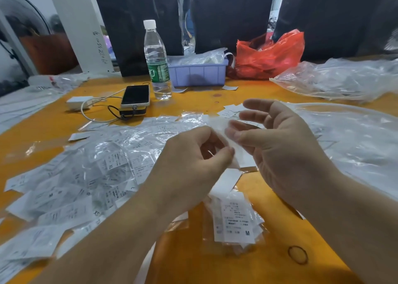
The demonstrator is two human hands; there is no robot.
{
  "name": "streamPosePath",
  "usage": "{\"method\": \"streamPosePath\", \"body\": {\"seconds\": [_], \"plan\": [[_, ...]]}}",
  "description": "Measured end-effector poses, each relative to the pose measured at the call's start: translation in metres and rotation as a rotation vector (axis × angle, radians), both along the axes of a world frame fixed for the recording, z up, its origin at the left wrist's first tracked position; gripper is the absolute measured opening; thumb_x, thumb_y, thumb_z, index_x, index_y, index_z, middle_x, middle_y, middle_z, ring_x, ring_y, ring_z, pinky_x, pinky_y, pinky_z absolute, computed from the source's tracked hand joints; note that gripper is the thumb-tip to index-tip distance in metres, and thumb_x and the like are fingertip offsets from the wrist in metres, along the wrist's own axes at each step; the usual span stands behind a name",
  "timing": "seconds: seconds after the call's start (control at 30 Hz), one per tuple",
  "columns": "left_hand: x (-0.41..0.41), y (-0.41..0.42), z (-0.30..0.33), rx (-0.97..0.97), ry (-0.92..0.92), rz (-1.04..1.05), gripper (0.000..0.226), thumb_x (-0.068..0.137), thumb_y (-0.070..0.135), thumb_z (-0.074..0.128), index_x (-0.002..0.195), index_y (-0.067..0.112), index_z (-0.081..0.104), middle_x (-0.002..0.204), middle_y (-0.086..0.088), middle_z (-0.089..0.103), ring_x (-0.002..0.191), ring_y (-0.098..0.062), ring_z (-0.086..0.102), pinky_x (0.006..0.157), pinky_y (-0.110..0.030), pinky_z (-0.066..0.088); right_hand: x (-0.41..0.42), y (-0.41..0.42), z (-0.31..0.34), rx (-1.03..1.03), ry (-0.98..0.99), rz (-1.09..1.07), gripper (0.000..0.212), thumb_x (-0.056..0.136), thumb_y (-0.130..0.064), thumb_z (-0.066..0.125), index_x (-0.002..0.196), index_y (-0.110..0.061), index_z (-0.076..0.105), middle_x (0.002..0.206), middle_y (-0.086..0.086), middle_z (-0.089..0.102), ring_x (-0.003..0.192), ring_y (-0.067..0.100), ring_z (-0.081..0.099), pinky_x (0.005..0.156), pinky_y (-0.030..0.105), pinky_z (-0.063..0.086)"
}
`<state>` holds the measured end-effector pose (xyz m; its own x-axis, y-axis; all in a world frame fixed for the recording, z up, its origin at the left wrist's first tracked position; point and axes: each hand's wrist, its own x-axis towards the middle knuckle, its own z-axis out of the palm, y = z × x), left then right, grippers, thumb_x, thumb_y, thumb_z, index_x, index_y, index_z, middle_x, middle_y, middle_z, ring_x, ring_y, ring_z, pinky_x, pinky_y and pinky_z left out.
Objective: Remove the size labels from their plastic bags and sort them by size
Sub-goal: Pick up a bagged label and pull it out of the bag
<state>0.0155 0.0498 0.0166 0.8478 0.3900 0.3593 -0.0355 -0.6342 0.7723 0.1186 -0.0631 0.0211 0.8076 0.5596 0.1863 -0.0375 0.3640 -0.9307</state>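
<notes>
My left hand point(191, 161) pinches a small clear plastic bag with white labels point(234, 154) between thumb and curled fingers, above the orange table point(215, 262). My right hand point(280, 146) hovers just right of it with fingers spread and relaxed, their tips near the bag's blurred upper end. A stack of white labels marked M point(235, 221) lies below my hands. To the left spreads a heap of bagged labels point(86, 176), some marked XL, M and XS.
A water bottle point(157, 62), a phone point(135, 95) on a power bank with a charger cable, a purple bin point(198, 73), and a red plastic bag point(269, 55) stand at the back. Large clear plastic bags point(344, 77) cover the right side. A rubber band point(297, 255) lies near the front.
</notes>
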Motion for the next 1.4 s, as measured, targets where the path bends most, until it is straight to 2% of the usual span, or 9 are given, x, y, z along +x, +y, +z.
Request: {"method": "streamPosePath", "body": {"seconds": [0.23, 0.43, 0.6, 0.7, 0.8, 0.9, 1.17, 1.3, 1.4], "plan": [[-0.002, -0.002, 0.001, 0.026, -0.024, -0.009, 0.009, 0.089, 0.028, 0.065, 0.083, 0.033, 0.068, 0.079, 0.014, 0.068, 0.075, -0.006, 0.064, 0.061, -0.021, 0.051, -0.001, -0.002, 0.002, 0.01, 0.007, 0.014, 0.044, 0.072, 0.017, 0.07, 0.102, -0.015, 0.065, 0.104, 0.01, 0.065, 0.095, 0.023, 0.072, 0.088, 0.039, 0.057], [-0.003, -0.003, 0.0, 0.08, 0.012, -0.041, 0.037, 0.072, 0.067, 0.064, 0.086, 0.033, 0.066, 0.083, 0.021, 0.068, 0.075, 0.002, 0.065, 0.059, -0.018, 0.051, -0.001, 0.002, -0.002, -0.022, -0.016, 0.002, 0.037, 0.072, 0.019, 0.067, 0.089, -0.014, 0.068, 0.092, 0.007, 0.066, 0.092, 0.022, 0.072, 0.087, 0.04, 0.056], [0.0, 0.002, -0.002, 0.024, -0.011, 0.003, 0.01, 0.092, 0.029, 0.061, 0.089, 0.03, 0.071, 0.079, 0.017, 0.07, 0.079, 0.001, 0.064, 0.064, -0.013, 0.049, -0.001, 0.002, -0.004, -0.043, -0.03, 0.021, 0.032, 0.072, 0.013, 0.071, 0.086, -0.015, 0.069, 0.086, 0.004, 0.068, 0.09, 0.022, 0.071, 0.088, 0.043, 0.056], [-0.001, 0.002, 0.0, 0.009, -0.024, 0.004, 0.012, 0.092, 0.026, 0.061, 0.085, 0.03, 0.07, 0.08, 0.019, 0.069, 0.08, 0.002, 0.063, 0.066, -0.007, 0.045, 0.002, -0.001, 0.0, -0.124, -0.087, -0.054, 0.022, 0.081, 0.002, 0.07, 0.092, -0.016, 0.068, 0.096, 0.004, 0.065, 0.085, 0.019, 0.069, 0.08, 0.034, 0.059], [-0.001, 0.003, 0.002, -0.027, -0.08, 0.004, 0.013, 0.092, 0.024, 0.063, 0.083, 0.028, 0.07, 0.079, 0.016, 0.07, 0.077, 0.0, 0.064, 0.063, -0.011, 0.049, 0.004, -0.004, 0.002, -0.409, -0.389, -0.157, 0.019, 0.084, -0.022, 0.07, 0.1, -0.029, 0.063, 0.102, -0.008, 0.065, 0.089, 0.011, 0.067, 0.076, 0.028, 0.056], [-0.002, 0.004, 0.005, -0.045, -0.133, 0.001, 0.012, 0.092, 0.023, 0.063, 0.082, 0.026, 0.07, 0.075, 0.012, 0.07, 0.074, -0.005, 0.066, 0.059, -0.017, 0.052, -0.001, -0.003, 0.002, -0.526, -0.462, -0.027, 0.019, 0.08, -0.037, 0.063, 0.095, -0.027, 0.066, 0.094, -0.004, 0.068, 0.085, 0.01, 0.066, 0.073, 0.031, 0.056], [-0.004, 0.005, 0.008, -0.092, -0.151, -0.045, 0.012, 0.092, 0.021, 0.063, 0.081, 0.025, 0.068, 0.074, 0.009, 0.071, 0.072, -0.008, 0.068, 0.059, -0.019, 0.054, 0.0, -0.002, 0.003, -0.415, -0.149, 0.252, 0.02, 0.087, -0.013, 0.065, 0.101, 0.002, 0.069, 0.081, 0.008, 0.066, 0.07, 0.015, 0.06, 0.057, 0.027, 0.051], [-0.003, 0.005, 0.007, -0.161, -0.142, -0.03, 0.013, 0.093, 0.028, 0.062, 0.082, 0.024, 0.067, 0.081, 0.007, 0.071, 0.076, -0.012, 0.069, 0.056, -0.024, 0.056, 0.001, -0.003, 0.006, -0.35, -0.122, 0.227, 0.007, 0.086, -0.008, 0.065, 0.083, -0.007, 0.071, 0.076, 0.006, 0.069, 0.069, 0.016, 0.06, 0.058, 0.027, 0.052], [-0.003, 0.01, 0.01, -0.273, -0.16, 0.032, 0.018, 0.095, 0.029, 0.058, 0.082, 0.019, 0.066, 0.08, 0.007, 0.071, 0.072, -0.01, 0.068, 0.055, -0.026, 0.057, 0.001, -0.003, 0.008, -0.309, -0.111, 0.181, 0.022, 0.086, -0.004, 0.063, 0.068, -0.015, 0.069, 0.079, 0.011, 0.072, 0.071, 0.021, 0.061, 0.058, 0.028, 0.051]]}}
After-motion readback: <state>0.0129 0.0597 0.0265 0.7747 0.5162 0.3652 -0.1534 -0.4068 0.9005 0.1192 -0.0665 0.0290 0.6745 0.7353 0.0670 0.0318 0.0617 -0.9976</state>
